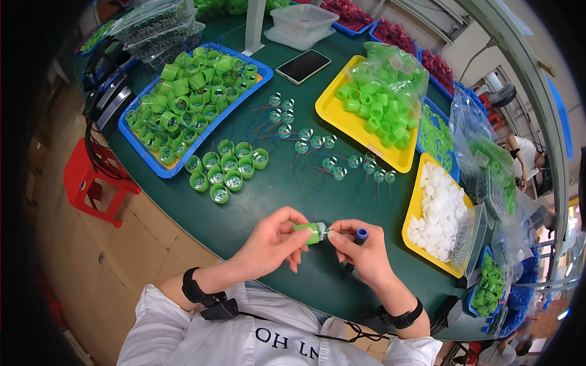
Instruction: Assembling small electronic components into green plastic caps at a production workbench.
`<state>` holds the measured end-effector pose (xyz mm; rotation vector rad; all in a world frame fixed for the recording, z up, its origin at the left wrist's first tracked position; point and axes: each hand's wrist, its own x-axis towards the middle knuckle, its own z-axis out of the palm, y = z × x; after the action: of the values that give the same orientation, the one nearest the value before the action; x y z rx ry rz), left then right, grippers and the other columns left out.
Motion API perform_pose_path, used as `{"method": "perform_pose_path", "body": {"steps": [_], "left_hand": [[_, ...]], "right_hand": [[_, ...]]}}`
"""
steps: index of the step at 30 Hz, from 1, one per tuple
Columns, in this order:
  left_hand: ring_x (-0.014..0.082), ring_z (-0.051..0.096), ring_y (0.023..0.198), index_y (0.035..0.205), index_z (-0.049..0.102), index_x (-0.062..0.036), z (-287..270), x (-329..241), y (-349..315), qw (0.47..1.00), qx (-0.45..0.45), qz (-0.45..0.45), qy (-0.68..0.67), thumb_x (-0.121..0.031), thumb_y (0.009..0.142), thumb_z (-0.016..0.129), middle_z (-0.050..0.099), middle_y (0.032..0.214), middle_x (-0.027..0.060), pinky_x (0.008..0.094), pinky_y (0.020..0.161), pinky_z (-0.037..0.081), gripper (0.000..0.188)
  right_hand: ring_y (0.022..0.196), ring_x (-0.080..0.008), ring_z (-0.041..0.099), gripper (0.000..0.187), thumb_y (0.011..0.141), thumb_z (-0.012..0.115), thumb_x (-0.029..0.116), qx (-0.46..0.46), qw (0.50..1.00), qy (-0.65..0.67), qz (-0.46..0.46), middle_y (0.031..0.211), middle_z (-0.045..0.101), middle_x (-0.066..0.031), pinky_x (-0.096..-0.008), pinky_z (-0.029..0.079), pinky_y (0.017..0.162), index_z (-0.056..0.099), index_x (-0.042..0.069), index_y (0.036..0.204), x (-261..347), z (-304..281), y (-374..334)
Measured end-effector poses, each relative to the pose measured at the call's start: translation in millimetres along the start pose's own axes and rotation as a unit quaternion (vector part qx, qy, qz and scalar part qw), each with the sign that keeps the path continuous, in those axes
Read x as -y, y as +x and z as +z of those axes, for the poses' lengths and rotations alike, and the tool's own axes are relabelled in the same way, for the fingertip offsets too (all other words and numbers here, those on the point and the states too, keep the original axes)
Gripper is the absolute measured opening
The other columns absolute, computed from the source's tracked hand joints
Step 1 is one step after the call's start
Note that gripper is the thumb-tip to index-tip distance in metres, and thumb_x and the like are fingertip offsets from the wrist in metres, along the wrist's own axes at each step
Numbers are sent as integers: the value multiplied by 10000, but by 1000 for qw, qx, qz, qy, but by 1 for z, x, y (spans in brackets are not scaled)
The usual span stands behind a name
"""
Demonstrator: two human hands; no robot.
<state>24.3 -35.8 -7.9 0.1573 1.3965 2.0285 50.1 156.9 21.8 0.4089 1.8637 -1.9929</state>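
Observation:
Near the table's front edge, my left hand (pixel 273 240) pinches a small green plastic cup (pixel 312 233) lying on its side. My right hand (pixel 368 254) meets it at the open end, fingertips closed on a small clear and whitish part (pixel 324 230), whose exact kind is hard to make out. Also tucked in the right hand is a pen-like tool with a blue end (pixel 361 234). Beyond my hands lie several small round circuit boards (pixel 301 146) with thin wires. Left of these, several green cups with boards inside (pixel 229 163) stand in a cluster.
A blue-rimmed tray (pixel 142 160) heaped with green cups sits at far left. On the right are a yellow tray (pixel 326 110) of green cups and a yellow tray (pixel 412 241) of white pieces. A phone (pixel 303 66) lies at the back; a red stool (pixel 97 183) stands left.

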Motion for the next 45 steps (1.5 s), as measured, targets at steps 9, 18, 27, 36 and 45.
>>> {"method": "perform_pose_path", "body": {"steps": [9,18,27,36,45], "left_hand": [[147,562,768,1043,463,71,18,-1,3,962,-1,219,162,-30,889,476,432,1028,139,250,552,526,184],[153,577,802,1052,537,46,31,-9,-1,920,3,357,161,-10,767,659,437,1100,131,239,606,534,315],[134,552,708,1080,578,16,46,-27,-16,779,-12,491,389,-42,658,771,507,936,120,204,557,489,467],[131,506,568,981,593,74,64,-36,-10,764,-80,544,337,-68,633,790,520,809,114,207,442,430,425],[149,471,529,919,574,129,76,-35,-11,710,-133,594,355,-79,664,761,487,740,119,212,398,381,379]], "right_hand": [[545,-84,513,104,758,666,3,-112,935,-219,-256,746,571,-53,-218,393,477,621,-14,849,7,13,-29],[530,-79,519,85,755,669,-15,-104,957,-143,-231,756,586,-58,-201,390,469,635,-22,832,22,13,-47],[534,-85,485,191,792,665,79,75,981,129,-123,806,569,-102,-197,301,436,627,-94,863,11,-11,-48],[552,-134,456,274,764,699,167,87,960,194,-179,762,551,-115,-260,330,494,621,-95,787,-3,-10,-45],[598,-177,521,304,743,697,216,78,943,244,-214,809,595,-174,-283,404,527,668,-47,894,-11,-11,-52]]}}
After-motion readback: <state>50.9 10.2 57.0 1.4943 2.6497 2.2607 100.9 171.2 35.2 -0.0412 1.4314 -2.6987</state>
